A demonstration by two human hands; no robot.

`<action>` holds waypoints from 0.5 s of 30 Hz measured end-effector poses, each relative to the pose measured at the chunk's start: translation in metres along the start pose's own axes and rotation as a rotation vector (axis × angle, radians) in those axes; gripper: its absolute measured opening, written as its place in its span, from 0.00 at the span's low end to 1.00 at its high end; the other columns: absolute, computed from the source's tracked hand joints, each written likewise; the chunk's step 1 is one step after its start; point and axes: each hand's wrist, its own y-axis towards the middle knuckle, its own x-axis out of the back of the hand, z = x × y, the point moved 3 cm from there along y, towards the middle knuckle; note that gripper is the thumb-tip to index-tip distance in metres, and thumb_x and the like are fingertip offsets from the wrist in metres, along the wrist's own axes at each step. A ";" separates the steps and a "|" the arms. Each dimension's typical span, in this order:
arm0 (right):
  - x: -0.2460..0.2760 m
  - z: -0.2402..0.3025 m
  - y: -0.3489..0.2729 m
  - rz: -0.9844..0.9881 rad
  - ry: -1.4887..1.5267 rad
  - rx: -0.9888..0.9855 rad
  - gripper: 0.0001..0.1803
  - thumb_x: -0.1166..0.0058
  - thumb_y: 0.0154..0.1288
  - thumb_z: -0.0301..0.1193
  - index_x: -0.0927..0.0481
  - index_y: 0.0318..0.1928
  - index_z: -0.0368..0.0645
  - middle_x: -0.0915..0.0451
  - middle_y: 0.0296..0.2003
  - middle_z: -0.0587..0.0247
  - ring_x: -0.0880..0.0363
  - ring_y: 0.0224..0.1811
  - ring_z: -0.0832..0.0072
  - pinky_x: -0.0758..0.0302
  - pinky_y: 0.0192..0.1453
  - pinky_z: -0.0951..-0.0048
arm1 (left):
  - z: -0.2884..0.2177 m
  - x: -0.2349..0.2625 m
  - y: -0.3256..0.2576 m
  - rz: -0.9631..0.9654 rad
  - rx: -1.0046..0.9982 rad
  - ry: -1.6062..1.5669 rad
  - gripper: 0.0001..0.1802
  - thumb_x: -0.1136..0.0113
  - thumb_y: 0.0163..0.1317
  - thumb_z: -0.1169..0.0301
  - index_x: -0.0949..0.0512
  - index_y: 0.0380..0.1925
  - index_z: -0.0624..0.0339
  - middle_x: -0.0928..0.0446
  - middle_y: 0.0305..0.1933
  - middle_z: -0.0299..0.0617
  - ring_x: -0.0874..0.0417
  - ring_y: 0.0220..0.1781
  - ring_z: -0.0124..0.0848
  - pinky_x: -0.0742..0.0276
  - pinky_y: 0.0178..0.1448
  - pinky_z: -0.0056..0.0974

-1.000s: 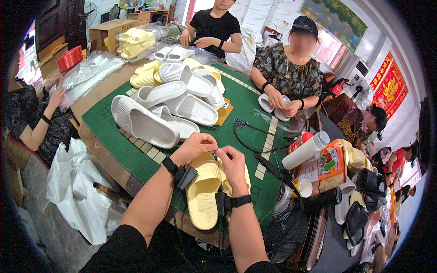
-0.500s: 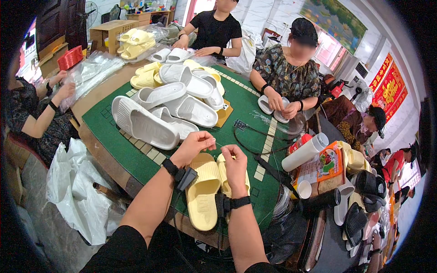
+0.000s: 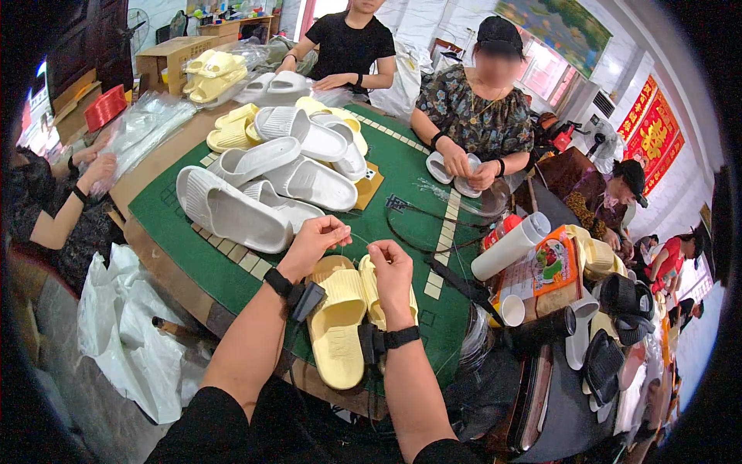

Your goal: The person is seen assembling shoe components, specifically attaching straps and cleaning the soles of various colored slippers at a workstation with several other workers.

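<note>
A pair of pale yellow slide sandals [image 3: 338,329] rests at the near edge of the green table mat, directly below my hands. My left hand [image 3: 315,241] is above their toe end, thumb and fingertips pinched together. Just to its right, my right hand [image 3: 392,272] is pinched too, over the right-hand sandal and partly hiding it. A thin clear strand [image 3: 355,239] shows faintly between the fingertips of both hands. Beyond my left hand lies a heap of white slide sandals [image 3: 232,209], with some yellow ones [image 3: 233,128] behind.
A white cylinder [image 3: 510,247], a paper cup [image 3: 512,310] and a black bottle [image 3: 541,326] stand or lie at right. Loose clear strands [image 3: 478,340] hang by the mat's right edge. Across the table a co-worker's hands [image 3: 473,172] hold white sandals. Plastic bags [image 3: 151,127] lie at left.
The whole view has shifted a little, so the table appears slightly further left. My hands stay pinched above the yellow sandals, with a small gap between them.
</note>
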 end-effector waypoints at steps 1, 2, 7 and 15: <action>-0.001 0.001 0.000 0.017 -0.021 0.017 0.05 0.43 0.67 0.26 0.18 0.35 0.38 0.23 0.27 0.76 0.33 0.27 0.89 0.36 0.29 0.83 | 0.000 -0.001 -0.001 0.013 0.008 0.000 0.09 0.40 0.68 0.67 0.21 0.33 0.61 0.20 0.32 0.34 0.27 0.33 0.19 0.30 0.39 0.26; -0.001 0.001 0.000 0.028 -0.037 0.015 0.04 0.43 0.67 0.26 0.18 0.36 0.38 0.23 0.26 0.76 0.33 0.27 0.89 0.37 0.28 0.83 | 0.000 -0.001 -0.001 0.027 0.016 0.000 0.09 0.40 0.68 0.68 0.21 0.32 0.61 0.21 0.32 0.34 0.27 0.33 0.19 0.30 0.39 0.27; -0.001 0.002 0.000 0.030 -0.012 0.005 0.04 0.43 0.67 0.26 0.18 0.36 0.38 0.23 0.26 0.76 0.34 0.26 0.90 0.38 0.28 0.83 | -0.005 -0.002 -0.002 0.064 -0.022 0.048 0.08 0.40 0.67 0.69 0.22 0.33 0.62 0.20 0.32 0.35 0.26 0.34 0.20 0.28 0.41 0.27; -0.004 0.010 -0.004 0.036 -0.045 -0.040 0.05 0.41 0.65 0.25 0.19 0.36 0.35 0.24 0.24 0.73 0.32 0.27 0.85 0.33 0.32 0.79 | 0.000 -0.002 -0.004 0.159 0.013 0.081 0.08 0.39 0.66 0.70 0.21 0.33 0.65 0.19 0.32 0.36 0.23 0.36 0.21 0.26 0.44 0.29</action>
